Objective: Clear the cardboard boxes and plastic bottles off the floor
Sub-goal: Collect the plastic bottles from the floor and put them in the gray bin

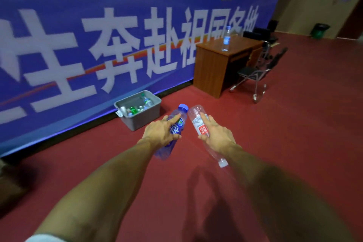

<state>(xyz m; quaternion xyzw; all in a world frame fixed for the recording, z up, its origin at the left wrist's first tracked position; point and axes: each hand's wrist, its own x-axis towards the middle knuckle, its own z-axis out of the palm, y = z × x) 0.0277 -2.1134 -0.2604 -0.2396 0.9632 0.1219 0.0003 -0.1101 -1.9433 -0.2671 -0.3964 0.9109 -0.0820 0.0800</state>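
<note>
Blue bottle [182,119] gripped in my left hand [161,132], clear red-label bottle [196,118] gripped in my right hand [218,135]; both held off floor [275,124], near grey bin [141,119], to its right. I see other bottles [133,110] inside bin.

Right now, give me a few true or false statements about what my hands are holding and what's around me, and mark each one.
1. The left hand holds a blue bottle with a blue cap. True.
2. The right hand is empty. False: it holds a clear bottle with a red label.
3. The grey bin by the banner has nothing in it. False: there are bottles inside it.
4. A water bottle stands upright on the wooden desk. True.
</note>
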